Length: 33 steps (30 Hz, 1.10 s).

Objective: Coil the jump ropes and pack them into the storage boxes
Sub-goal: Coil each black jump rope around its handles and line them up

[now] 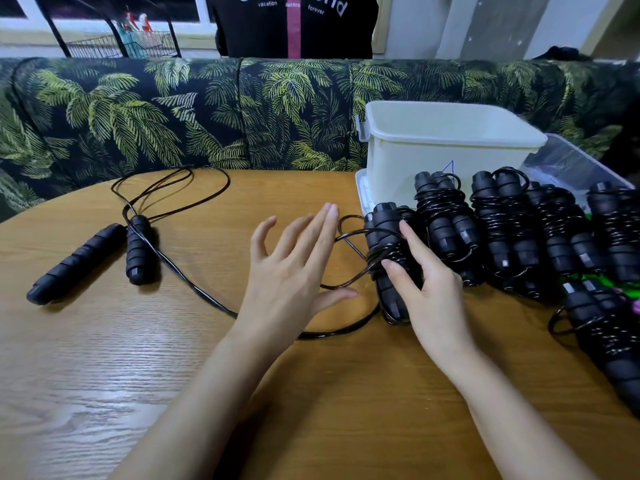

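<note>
A partly coiled black jump rope (382, 247) lies mid-table, cord wound round its two handles, a loose loop trailing to the left. My right hand (424, 271) rests on this bundle with straight fingers. My left hand (294, 261) hovers open just left of it, fingers spread over the loose cord. An uncoiled jump rope (104, 252) lies at the left with both handles side by side. Several coiled ropes (502, 223) sit in a row at the right. A white storage box (446, 143) stands behind them.
A clear plastic bin (571, 164) sits at the far right behind the bundles. A palm-print sofa back (173, 112) runs along the round wooden table (311, 393). A person in a black shirt (294, 26) stands behind the sofa.
</note>
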### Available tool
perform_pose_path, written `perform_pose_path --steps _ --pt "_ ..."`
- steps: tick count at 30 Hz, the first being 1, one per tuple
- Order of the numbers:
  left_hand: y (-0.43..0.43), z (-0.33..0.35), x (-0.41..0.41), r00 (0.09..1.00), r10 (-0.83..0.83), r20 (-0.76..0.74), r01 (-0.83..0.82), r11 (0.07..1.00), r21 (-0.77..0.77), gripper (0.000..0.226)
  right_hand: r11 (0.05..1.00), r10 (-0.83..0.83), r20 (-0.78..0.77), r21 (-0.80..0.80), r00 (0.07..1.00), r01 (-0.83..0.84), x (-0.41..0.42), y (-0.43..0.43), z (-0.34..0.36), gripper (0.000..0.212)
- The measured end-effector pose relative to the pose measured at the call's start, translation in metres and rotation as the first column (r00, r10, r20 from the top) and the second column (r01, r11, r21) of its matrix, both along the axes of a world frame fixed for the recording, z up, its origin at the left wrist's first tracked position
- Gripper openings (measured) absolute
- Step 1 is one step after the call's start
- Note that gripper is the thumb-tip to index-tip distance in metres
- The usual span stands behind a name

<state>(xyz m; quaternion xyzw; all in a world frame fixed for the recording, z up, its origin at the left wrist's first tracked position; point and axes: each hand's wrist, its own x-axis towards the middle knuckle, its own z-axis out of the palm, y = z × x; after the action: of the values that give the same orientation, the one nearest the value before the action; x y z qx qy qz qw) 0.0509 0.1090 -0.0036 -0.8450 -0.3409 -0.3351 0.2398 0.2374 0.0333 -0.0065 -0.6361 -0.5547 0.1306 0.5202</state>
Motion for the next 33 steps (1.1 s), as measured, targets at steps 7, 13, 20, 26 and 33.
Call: perform_pose_path --steps 7,13,20,26,33 --pt "0.002 -0.002 0.002 0.998 0.0 0.058 0.0 1.0 0.003 0.06 1.0 0.001 -0.02 -0.02 1.0 -0.002 0.001 0.0 0.0 0.056" --pt "0.002 -0.005 0.001 0.976 -0.069 0.206 0.099 0.985 -0.143 0.041 1.0 0.015 -0.053 -0.004 0.998 -0.015 -0.001 -0.002 0.004 0.055" --pt "0.006 0.004 -0.007 0.701 0.139 0.7 0.571 0.478 -0.667 0.024 0.961 0.274 -0.347 0.119 0.897 -0.248 -0.015 -0.013 0.021 0.047" --pt "0.004 0.01 -0.006 0.574 0.242 0.782 0.797 0.053 -0.602 0.042 0.912 0.393 -0.61 0.161 0.688 -0.377 -0.019 -0.014 0.024 0.05" --pt "-0.004 0.012 0.001 0.45 0.363 0.816 0.86 0.07 -0.506 0.042 0.947 0.317 -0.452 0.099 0.834 -0.307 -0.015 -0.01 0.016 0.043"
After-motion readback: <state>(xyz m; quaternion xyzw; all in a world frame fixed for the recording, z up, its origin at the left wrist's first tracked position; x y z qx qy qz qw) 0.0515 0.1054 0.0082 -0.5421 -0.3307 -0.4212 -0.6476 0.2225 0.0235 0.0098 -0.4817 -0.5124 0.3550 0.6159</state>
